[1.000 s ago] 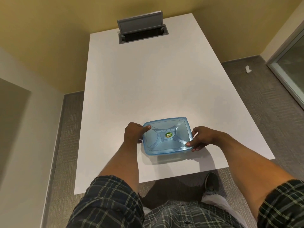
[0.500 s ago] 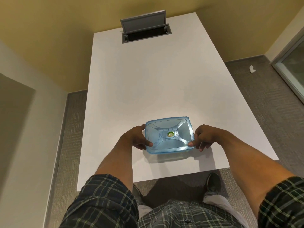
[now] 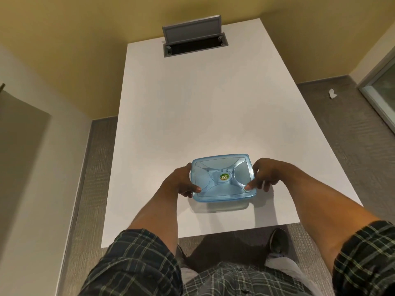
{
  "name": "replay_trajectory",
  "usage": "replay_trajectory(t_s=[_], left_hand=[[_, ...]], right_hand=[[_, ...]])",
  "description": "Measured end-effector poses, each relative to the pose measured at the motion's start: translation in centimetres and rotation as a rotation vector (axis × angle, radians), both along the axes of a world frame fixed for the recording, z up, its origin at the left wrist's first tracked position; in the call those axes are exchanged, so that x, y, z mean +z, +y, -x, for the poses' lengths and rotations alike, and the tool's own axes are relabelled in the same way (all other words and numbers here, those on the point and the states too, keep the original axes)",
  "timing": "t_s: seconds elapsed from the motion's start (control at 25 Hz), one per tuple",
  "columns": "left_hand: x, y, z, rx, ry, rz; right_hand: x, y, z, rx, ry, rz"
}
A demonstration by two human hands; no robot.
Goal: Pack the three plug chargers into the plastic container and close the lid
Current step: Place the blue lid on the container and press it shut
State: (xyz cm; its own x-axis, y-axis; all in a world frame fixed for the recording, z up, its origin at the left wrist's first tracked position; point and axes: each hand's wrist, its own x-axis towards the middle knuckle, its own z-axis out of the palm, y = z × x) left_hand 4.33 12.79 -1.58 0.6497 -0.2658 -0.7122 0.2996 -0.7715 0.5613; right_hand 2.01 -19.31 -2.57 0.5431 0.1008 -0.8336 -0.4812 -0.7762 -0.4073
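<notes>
A blue translucent plastic container point(image 3: 222, 178) rests near the front edge of the white table point(image 3: 203, 103), its lid on top with a small green sticker in the middle. My left hand point(image 3: 179, 181) grips its left side, thumb pressing the lid's near-left corner. My right hand point(image 3: 264, 175) grips the right side, thumb on the near-right corner. No plug chargers are visible; the contents cannot be made out through the lid.
A grey cable hatch point(image 3: 193, 38) stands open at the table's far end. Grey carpet surrounds the table, with a scrap of white paper point(image 3: 332, 94) on the floor at right. A glass door frame point(image 3: 380, 88) is at far right.
Both thumbs slid from the lid's side edges to its near corners. The container sits in nearly the same place.
</notes>
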Motion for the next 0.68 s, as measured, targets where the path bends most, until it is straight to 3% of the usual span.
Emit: replay_trajectory(t_s=[0.24, 0.44, 0.68], left_hand=[[-0.3, 0.2, 0.4, 0.063, -0.029, 0.020], [-0.8, 0.1, 0.4, 0.057, -0.043, -0.006], [-0.8, -0.4, 0.2, -0.028, -0.072, -0.075]], right_hand=[[-1.6, 1.5, -0.9, -0.485, -0.390, -0.039], [-2.5, 2.3, -1.4, -0.561, -0.524, 0.014], [-2.3, 2.1, -1.4, -0.600, -0.505, -0.052]])
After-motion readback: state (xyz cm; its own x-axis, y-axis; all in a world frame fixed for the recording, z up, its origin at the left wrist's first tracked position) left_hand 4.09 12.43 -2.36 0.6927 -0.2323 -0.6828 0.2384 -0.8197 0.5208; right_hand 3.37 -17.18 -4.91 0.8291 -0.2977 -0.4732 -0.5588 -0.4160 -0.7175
